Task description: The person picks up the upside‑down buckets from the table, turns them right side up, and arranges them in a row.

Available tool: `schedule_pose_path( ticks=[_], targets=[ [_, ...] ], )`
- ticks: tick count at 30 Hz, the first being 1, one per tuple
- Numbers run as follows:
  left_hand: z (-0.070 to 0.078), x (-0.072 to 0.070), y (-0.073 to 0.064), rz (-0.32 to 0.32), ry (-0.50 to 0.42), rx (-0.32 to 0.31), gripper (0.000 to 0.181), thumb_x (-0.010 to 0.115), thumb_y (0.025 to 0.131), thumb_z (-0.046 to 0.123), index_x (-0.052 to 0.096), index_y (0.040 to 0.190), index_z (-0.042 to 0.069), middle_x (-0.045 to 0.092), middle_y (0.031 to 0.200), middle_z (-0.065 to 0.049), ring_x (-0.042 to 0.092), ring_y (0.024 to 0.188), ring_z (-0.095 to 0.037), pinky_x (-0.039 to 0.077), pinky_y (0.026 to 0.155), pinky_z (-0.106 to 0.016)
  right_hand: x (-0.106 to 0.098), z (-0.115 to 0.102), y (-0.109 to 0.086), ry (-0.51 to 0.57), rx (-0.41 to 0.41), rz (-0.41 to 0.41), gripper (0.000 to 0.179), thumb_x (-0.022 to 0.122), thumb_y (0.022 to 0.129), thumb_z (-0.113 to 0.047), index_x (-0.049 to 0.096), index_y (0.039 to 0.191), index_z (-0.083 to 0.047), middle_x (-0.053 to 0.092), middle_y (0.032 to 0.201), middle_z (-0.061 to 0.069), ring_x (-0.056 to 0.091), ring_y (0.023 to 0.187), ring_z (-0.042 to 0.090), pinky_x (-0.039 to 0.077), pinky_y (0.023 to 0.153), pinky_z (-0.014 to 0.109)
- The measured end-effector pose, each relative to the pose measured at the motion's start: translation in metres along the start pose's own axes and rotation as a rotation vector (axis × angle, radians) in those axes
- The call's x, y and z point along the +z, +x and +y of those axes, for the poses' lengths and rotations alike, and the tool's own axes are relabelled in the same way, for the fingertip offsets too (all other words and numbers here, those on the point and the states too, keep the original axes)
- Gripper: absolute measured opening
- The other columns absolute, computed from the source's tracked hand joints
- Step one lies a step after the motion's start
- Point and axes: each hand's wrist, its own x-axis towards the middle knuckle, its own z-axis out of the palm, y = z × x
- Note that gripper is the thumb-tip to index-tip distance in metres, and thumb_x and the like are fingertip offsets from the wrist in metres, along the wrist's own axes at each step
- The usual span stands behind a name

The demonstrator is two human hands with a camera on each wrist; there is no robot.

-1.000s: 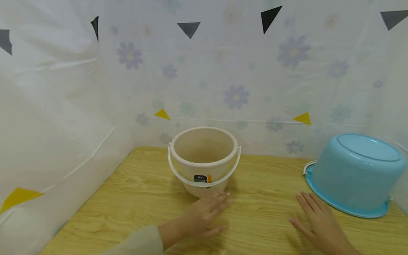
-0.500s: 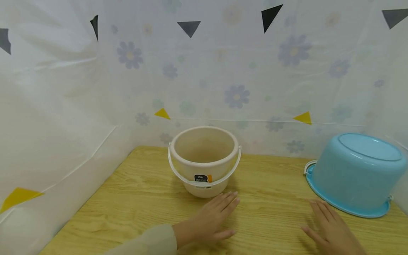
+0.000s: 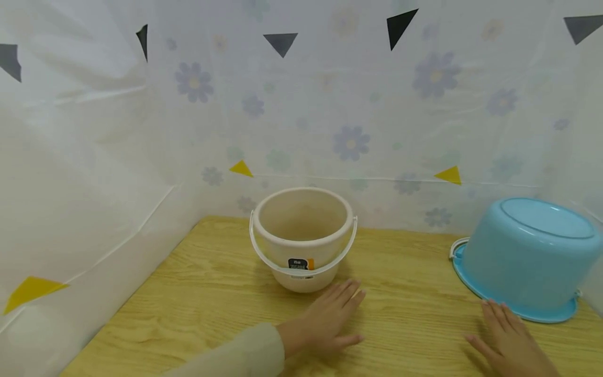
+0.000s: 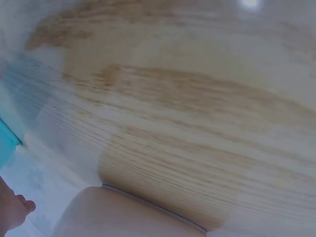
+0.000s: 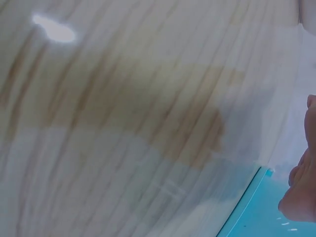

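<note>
My left hand (image 3: 332, 317) is held over the wooden table with its fingers straight, just in front of a cream bucket (image 3: 301, 283). That bucket stands upright with its mouth up, a white handle hanging across its front and a dark label on its side. On the right, a light blue bucket (image 3: 527, 256) sits upside down, its rim on the table. My right hand (image 3: 511, 337) has straight fingers and a spread thumb, with fingertips overlapping the blue rim in the head view. Neither hand holds anything. In the left wrist view, part of the cream bucket (image 4: 128, 217) shows at the bottom.
The table (image 3: 198, 293) has a wood-grain top. A pale flowered sheet (image 3: 301, 104) hangs behind it, with black, grey and yellow triangles on it. Another pale sheet (image 3: 85, 183) closes off the left side.
Both hands have slid to the right over the table, the right one also slightly nearer me. Both buckets have stayed where they were.
</note>
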Motion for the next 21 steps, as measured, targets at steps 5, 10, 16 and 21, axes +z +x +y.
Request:
schedule_pose_path(
  ticks=[5,10,16,21],
  targets=[
    [-0.001,0.005,0.011,-0.010,0.001,-0.029,0.075,0.029,0.096,0.056,0.015,0.148,0.004,0.015,0.154,-0.019,0.017,0.143,-0.029,0.022,0.116,-0.038,0.000,0.011,0.000,0.050,0.041,-0.042,0.085,0.039,0.098,-0.044,0.008,0.135,0.026,0.007,0.134,0.052,-0.018,0.125,0.060,-0.033,0.094,0.053],
    [-0.001,0.010,0.020,-0.009,-0.018,-0.068,0.075,0.030,0.096,0.056,0.016,0.148,0.004,0.018,0.154,-0.018,0.021,0.142,-0.030,0.023,0.116,-0.038,-0.001,0.022,0.000,0.067,0.049,-0.049,0.086,0.037,0.099,-0.044,0.004,0.133,0.028,-0.001,0.133,0.054,-0.022,0.121,0.062,-0.027,0.094,0.062],
    [0.001,0.016,0.034,-0.020,-0.066,-0.089,0.075,0.029,0.096,0.056,0.018,0.148,0.004,0.017,0.154,-0.017,0.020,0.142,-0.030,0.022,0.116,-0.038,-0.004,0.032,0.000,0.086,0.116,-0.083,0.091,0.033,0.098,-0.048,0.002,0.130,0.031,-0.006,0.129,0.057,-0.025,0.118,0.062,-0.011,0.094,0.074],
    [0.005,0.024,0.046,-0.028,-0.044,-0.103,0.075,0.028,0.095,0.059,0.019,0.148,0.005,0.018,0.154,-0.016,0.020,0.143,-0.028,0.021,0.116,-0.037,-0.007,0.038,-0.001,0.002,0.145,-0.070,0.089,0.030,0.099,-0.049,0.014,0.125,0.034,0.007,0.122,0.061,-0.003,0.117,0.070,0.006,0.095,0.076]
  ],
)
